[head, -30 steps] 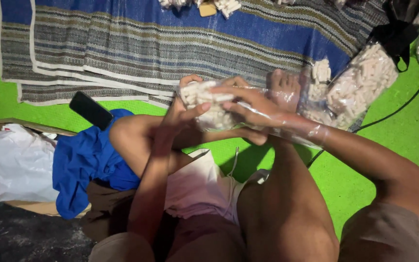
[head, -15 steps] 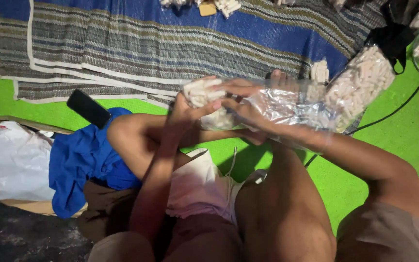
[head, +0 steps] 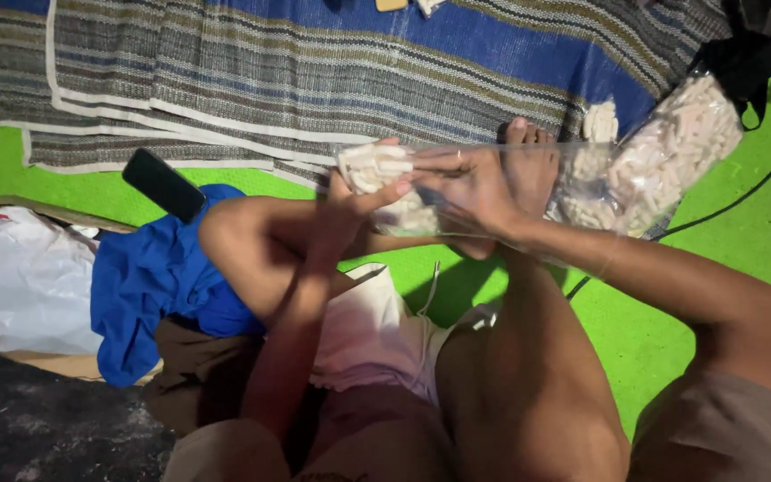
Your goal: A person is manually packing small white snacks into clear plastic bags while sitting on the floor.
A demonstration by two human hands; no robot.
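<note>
I sit on the floor holding a small clear plastic bag (head: 384,168) filled with white stick-shaped pieces, above my bent knees. My left hand (head: 348,207) grips it from below, thumb pointing right. From the right, my right hand (head: 468,189) pinches the bag's clear open end (head: 528,178), and its fingers touch the left thumb. A ring shows on one right finger. My foot (head: 526,150) lies just behind the hands, seen through the plastic.
Larger clear bags of the same white pieces (head: 671,134) lie at the right on a striped blue and grey mat (head: 314,71). A black phone (head: 162,184), blue cloth (head: 149,277) and white plastic bag (head: 11,277) sit left. A black cable (head: 760,183) crosses the green floor (head: 725,259).
Both hands stayed on the small bag and shifted it slightly. The right hand drew its fingers in toward the left thumb, stretching the clear end out flat.
</note>
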